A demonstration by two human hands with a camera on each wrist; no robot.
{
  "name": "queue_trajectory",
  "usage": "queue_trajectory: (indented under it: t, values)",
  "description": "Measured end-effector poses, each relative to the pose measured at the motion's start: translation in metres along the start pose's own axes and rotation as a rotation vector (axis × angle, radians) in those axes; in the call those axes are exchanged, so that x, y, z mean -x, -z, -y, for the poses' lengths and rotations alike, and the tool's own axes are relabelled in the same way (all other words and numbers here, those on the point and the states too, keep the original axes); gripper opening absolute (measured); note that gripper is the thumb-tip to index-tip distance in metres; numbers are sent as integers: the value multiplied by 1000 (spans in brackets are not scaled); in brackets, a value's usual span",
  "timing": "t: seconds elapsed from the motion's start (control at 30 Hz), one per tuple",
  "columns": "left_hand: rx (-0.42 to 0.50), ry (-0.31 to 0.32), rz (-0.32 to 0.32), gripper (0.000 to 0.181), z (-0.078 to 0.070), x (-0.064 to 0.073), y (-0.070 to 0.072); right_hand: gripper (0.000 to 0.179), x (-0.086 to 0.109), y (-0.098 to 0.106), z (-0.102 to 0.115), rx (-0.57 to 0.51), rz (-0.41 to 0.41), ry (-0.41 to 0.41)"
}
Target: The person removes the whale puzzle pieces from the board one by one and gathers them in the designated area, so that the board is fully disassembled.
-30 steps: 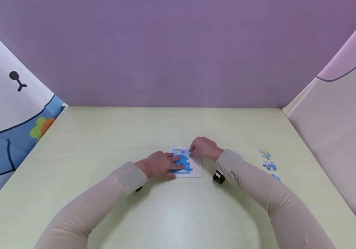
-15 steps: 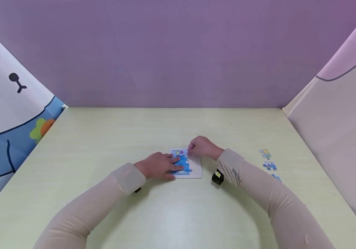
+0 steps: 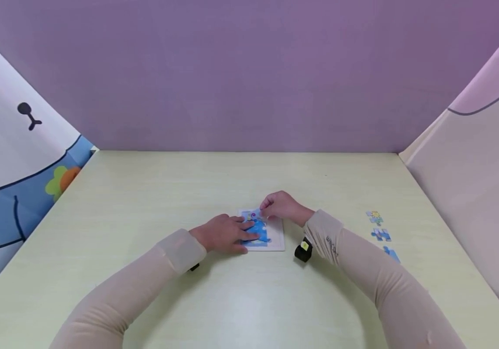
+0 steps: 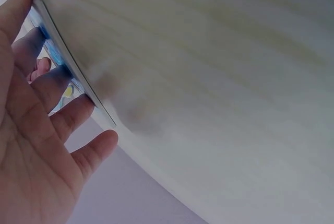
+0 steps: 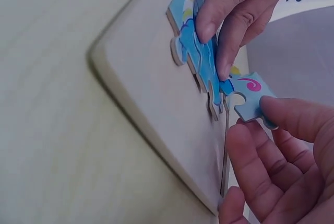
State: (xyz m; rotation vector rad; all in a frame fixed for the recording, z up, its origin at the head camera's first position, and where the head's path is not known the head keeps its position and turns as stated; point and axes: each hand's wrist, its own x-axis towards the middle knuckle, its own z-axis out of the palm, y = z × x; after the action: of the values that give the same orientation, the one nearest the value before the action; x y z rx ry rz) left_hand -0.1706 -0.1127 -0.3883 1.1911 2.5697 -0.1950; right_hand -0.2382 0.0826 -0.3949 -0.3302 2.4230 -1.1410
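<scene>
A white puzzle board (image 3: 277,238) lies at the table's middle with several blue pieces (image 3: 259,231) joined on it. My left hand (image 3: 226,232) rests flat on them, and its straight fingers (image 5: 229,20) press the blue pieces (image 5: 201,59) down. My right hand (image 3: 279,205) is at the board's far edge. It pinches a light blue piece with a pink swirl (image 5: 251,94) between thumb and fingers, right beside the joined pieces. In the left wrist view the left hand (image 4: 36,130) lies against the board's edge (image 4: 73,75).
Three loose puzzle pieces (image 3: 374,216) (image 3: 381,235) (image 3: 391,252) lie in a row at the table's right. A purple wall stands at the back, with printed panels on the left and right. A black wrist camera (image 3: 302,251) hangs under the right sleeve.
My right hand has shifted a little to the left along the board's far edge with the piece. The left hand has stayed on the blue pieces.
</scene>
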Motion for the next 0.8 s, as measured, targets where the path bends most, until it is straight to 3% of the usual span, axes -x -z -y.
queue_trajectory:
  t: [0.27, 0.53, 0.8]
  values:
    - [13, 8, 16, 52, 1, 0, 2, 13, 3, 5, -2, 47, -54, 20]
    - [34, 12, 32, 52, 0, 2, 3, 23, 6, 14, -14, -91, -29, -35]
    - [21, 18, 39, 52, 0, 2, 5, 33, 13, 28, -22, -94, -19, 34]
